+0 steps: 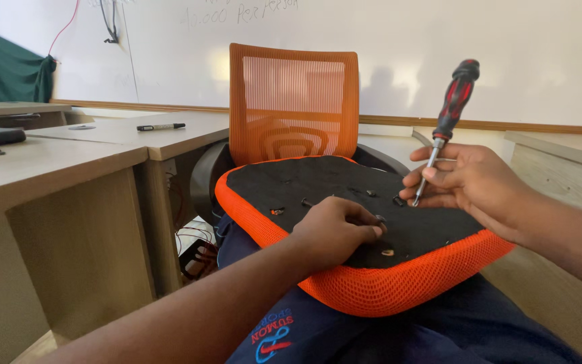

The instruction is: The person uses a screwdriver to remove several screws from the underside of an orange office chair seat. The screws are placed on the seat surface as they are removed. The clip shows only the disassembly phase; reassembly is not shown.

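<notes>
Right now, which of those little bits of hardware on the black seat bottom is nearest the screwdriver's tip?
The small dark piece just left of the screwdriver tip, by the right hand. The others lie farther left or nearer the seat's front edge.

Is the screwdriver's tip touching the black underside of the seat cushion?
Cannot tell. In the head view the screwdriver shaft passes behind the right hand fingers, hiding its tip above the seat cushion.

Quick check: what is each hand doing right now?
Left hand: fingers curled, pinching a small dark screw on the black seat underside.
Right hand: closed around a red-and-black-handled screwdriver.
</notes>
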